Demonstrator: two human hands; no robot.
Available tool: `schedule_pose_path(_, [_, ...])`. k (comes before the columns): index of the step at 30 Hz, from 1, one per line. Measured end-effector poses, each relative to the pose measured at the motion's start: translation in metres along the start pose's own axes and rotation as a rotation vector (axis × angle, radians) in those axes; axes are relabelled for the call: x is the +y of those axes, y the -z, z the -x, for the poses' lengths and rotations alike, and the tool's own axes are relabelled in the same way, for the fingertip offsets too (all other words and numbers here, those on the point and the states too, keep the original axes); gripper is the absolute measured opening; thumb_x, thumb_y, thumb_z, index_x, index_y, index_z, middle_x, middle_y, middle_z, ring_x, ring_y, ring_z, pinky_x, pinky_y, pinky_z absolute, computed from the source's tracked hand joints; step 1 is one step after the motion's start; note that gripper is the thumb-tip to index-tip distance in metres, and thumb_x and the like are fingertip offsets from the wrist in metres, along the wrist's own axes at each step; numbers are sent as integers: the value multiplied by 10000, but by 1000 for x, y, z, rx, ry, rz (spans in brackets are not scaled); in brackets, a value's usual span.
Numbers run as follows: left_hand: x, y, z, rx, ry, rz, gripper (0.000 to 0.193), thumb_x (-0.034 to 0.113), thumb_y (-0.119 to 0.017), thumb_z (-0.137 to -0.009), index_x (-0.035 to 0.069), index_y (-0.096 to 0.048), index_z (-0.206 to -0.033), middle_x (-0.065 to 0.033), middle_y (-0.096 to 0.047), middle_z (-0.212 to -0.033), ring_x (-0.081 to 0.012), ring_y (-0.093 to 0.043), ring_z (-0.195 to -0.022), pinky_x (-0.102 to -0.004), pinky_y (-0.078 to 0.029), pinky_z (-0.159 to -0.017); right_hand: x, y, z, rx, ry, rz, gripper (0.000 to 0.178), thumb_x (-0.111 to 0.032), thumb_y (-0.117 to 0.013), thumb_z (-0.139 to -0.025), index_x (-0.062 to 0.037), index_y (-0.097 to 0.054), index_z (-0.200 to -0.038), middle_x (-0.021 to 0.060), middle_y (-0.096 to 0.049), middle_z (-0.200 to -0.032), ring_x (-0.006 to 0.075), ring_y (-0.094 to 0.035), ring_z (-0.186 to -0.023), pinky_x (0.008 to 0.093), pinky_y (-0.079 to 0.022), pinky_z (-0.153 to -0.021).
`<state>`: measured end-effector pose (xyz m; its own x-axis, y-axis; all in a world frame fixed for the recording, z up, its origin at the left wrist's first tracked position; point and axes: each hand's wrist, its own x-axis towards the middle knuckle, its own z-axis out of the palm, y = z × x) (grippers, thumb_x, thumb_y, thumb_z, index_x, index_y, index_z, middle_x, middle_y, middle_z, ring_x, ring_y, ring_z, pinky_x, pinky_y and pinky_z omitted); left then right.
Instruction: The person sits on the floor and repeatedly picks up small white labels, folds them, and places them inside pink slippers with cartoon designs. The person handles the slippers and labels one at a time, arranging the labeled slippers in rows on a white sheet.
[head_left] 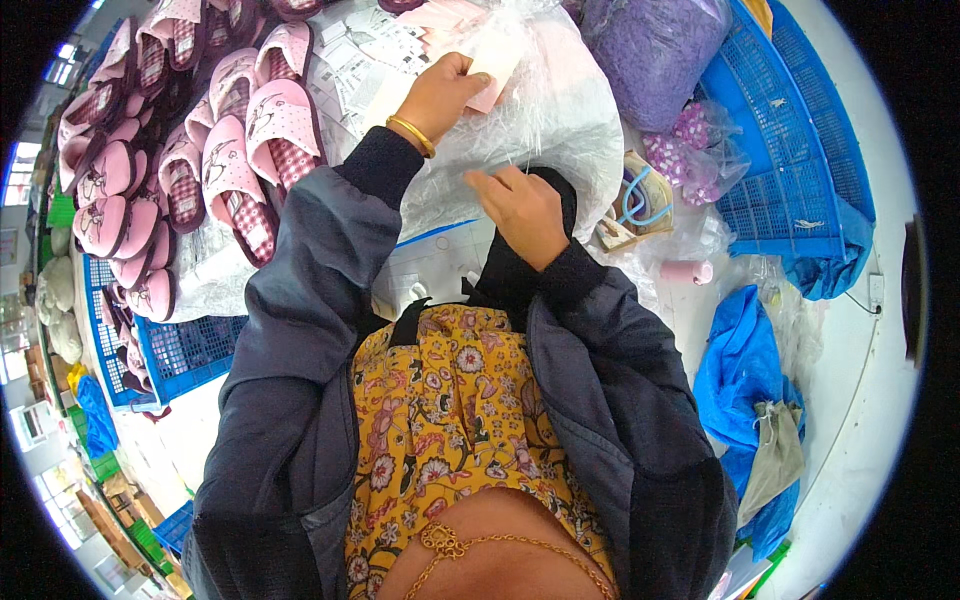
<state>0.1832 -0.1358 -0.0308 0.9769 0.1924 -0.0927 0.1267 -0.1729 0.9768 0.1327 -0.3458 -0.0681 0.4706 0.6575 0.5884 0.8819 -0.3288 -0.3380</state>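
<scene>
The person's left hand [432, 95] (a gold bangle [413, 133] is circling the wrist) is pinching a pale pink piece [496, 84] over crinkled clear plastic [585, 135], while the right hand [525, 215] is hovering just below, fingers bent, their grip too small to make out. Pink slippers [225, 165] are crowding together on the left, and a bulging purple bag [650, 65] is sitting beside a blue crate [765, 150] on the right.

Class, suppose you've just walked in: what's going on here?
A person's left hand pinches a pale pink card over a plastic-covered surface. The right hand is close by, fingers curled; whether it holds anything is too small to tell. Pink slippers are piled at left, with a purple bundle at right.
</scene>
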Motion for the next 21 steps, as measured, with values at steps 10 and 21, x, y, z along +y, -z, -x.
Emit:
schedule_pose_path(10, [44, -17, 24, 8, -80, 62, 213, 191, -572, -982, 21, -557, -1109, -80, -674, -1012, -156, -683, -873, -290, -558, -789, 9, -15, -2, 168, -28, -149, 159, -64, -675, -770, -85, -656, -927, 56, -607, -873, 248, -630, -741, 345, -513, -636])
schedule_pose_path(21, [-25, -46, -24, -130, -73, 66, 316, 203, -630, -939, -39, -567, -1132, -117, -679, -1002, -161, -654, -840, -279, -552, -761, -49, 27, -3, -23, 80, -578, 133, -124, -660, -836, -96, -615, -958, 75, -642, -967, 286, -660, -862, 368, -550, -728])
